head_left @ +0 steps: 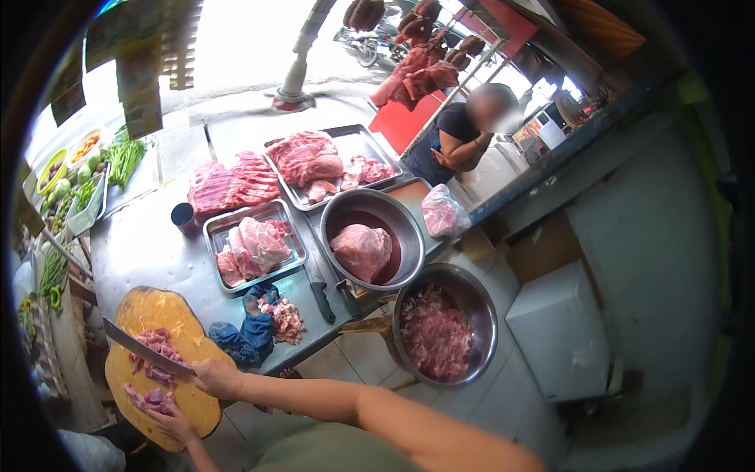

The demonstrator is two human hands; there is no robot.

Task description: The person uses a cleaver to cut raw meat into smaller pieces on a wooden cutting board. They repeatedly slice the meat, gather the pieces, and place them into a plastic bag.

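Note:
My right hand (218, 379) is closed round the handle of a large knife. The long dark blade (145, 348) points to the upper left over the yellowish wooden chopping board (126, 315). Cut raw meat (157, 343) lies beside and partly under the blade. On the near part of the board, my left hand (178, 425) grips a smaller portion of raw meat (152, 400), its fingertips against the near side. A crumpled blue cloth (253, 334) and a small heap of fatty meat scraps (285, 322) lie right of the board.
Metal trays (211, 245) of pork, a rib slab (228, 185) and a steel basin (413, 236) cover the table. Two black-handled knives (322, 303) lie near its edge. Lower right stands a basin (489, 338) of cut meat. A person (456, 141) is beyond.

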